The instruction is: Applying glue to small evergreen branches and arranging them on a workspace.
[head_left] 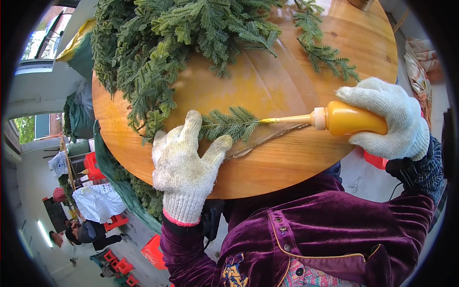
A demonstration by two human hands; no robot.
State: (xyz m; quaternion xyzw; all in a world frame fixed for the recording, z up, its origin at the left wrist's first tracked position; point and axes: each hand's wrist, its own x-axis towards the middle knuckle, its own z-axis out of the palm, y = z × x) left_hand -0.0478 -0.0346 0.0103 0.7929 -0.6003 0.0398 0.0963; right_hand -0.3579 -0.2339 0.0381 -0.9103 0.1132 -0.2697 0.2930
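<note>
Nearest to me I see my purple velvet jacket (306,239) filling the lower edge, both sleeves reaching up to the round wooden surface (267,158). My left hand (184,165), in a worn white knit glove, lies on that surface with its grip half open: thumb and forefinger spread either side of a small green fir sprig (229,124), pinning its stem end flat. My right hand (387,119), also gloved, has its grip closed round the body of an orange squeeze bottle (349,119) (lying nearly level), whose long thin nozzle points left and meets the sprig's tip. Farther back, a big heap of the same green branches (172,43) covers the surface's far side. Red plastic stools (119,263) stand on the floor at lower left.
</note>
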